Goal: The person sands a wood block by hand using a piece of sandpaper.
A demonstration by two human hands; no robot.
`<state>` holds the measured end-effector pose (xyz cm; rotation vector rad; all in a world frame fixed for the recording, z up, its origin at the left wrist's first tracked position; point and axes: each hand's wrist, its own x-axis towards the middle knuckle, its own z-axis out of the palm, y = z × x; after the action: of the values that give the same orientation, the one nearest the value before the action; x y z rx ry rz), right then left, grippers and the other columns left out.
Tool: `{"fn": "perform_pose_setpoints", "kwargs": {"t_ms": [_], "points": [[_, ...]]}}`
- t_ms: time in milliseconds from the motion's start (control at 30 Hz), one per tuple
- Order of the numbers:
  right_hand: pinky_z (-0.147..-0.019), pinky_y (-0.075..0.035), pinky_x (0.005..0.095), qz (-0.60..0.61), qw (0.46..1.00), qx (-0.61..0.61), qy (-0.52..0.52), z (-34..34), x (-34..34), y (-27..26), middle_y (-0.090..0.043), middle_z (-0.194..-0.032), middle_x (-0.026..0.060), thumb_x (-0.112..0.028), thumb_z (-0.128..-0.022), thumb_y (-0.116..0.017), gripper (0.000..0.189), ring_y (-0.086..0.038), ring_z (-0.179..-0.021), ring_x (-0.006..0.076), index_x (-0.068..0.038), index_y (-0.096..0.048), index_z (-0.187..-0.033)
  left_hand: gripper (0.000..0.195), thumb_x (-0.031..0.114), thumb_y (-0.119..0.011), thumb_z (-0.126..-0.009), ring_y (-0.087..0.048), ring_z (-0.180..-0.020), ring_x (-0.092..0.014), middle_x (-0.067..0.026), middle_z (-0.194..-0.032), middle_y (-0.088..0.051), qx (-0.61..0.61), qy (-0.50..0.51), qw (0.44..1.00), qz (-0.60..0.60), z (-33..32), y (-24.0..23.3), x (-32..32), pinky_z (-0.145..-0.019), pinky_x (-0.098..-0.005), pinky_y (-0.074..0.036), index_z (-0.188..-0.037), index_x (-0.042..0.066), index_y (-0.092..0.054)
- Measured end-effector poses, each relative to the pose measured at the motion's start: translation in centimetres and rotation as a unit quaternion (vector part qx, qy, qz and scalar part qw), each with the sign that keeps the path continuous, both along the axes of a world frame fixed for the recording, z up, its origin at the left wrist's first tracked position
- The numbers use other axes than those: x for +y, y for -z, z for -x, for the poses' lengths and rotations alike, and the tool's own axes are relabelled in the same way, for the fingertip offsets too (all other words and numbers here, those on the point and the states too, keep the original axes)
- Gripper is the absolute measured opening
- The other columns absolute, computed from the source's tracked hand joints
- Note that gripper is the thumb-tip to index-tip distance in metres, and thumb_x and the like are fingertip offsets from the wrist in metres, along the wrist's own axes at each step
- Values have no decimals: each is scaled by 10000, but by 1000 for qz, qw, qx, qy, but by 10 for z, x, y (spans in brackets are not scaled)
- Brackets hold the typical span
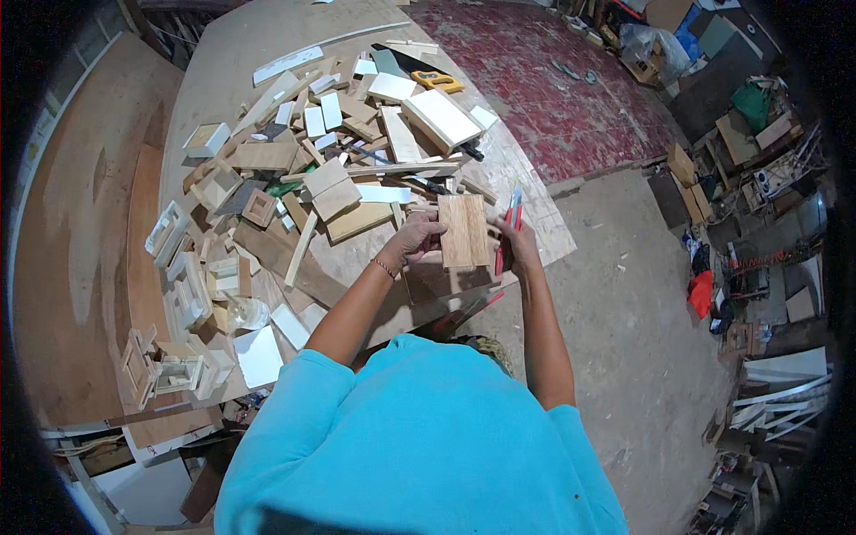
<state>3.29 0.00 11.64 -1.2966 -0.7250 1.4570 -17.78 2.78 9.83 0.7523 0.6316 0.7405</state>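
Observation:
A small rectangular wooden board (463,231) with visible grain is held up over the near edge of the table. My left hand (418,239) grips its left edge. At the board's right side, my right hand (520,242) has its fingertips by the edge; I cannot tell whether they touch it. That hand also holds a slim red-and-blue tool (515,206), possibly a utility knife, pointing away from me. The fingers behind the board are mostly hidden.
Wood offcuts (334,190) cover the plywood table (227,67). Among them lie a handsaw with a yellow handle (438,81), a white-faced block (441,120) and a clear plastic container (247,313). Small wooden frames (180,371) stand at the left. Scrap piles (782,394) line the right.

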Motion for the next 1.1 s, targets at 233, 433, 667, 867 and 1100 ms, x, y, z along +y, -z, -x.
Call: {"fn": "perform_pose_setpoints", "kwargs": {"t_ms": [233,433,667,867,1100], "points": [[-474,-395,234,-4,995,-95,-14,2,31,-17,-566,-732,35,-114,-680,-647,311,-567,-668,130,-54,-479,-935,295,99,-553,-755,-584,-762,-137,-73,-900,-573,4,22,1000,-3,-1,-5,0,-719,-294,-491,-1017,-33,-520],[-445,-397,251,1,989,-146,-18,6,38,-14,-554,-671,55,-71,-615,-677,334,-563,-574,140,-39,-485,-886,287,110,-552,-749,-581,-761,-127,-52,-888,-574,62,14,998,-10,5,-3,-3,-707,-286,-491,-1009,-9,-534],[-388,-405,255,-20,949,-311,-53,20,39,9,-536,-612,61,-54,-589,-630,258,-563,-512,149,-13,-499,-807,145,87,-531,-718,-550,-637,-106,-22,-763,-565,194,-26,978,-70,20,54,-10,-571,-271,-471,-829,6,-576],[-485,-460,305,-20,847,-496,-191,22,56,53,-566,-631,129,-195,-667,-626,267,-583,-529,184,25,-526,-780,196,68,-546,-716,-570,-723,-172,-97,-825,-565,-12,-217,972,90,31,64,-31,-648,-297,-490,-885,-30,-525],[-657,-433,394,-167,791,-558,-185,21,108,94,-579,-807,163,-150,-669,-595,290,-558,-754,326,-44,-537,-932,329,125,-546,-707,-585,-814,-228,-127,-905,-565,7,-330,928,172,62,60,-43,-737,-385,-491,-997,-13,-479]]}}
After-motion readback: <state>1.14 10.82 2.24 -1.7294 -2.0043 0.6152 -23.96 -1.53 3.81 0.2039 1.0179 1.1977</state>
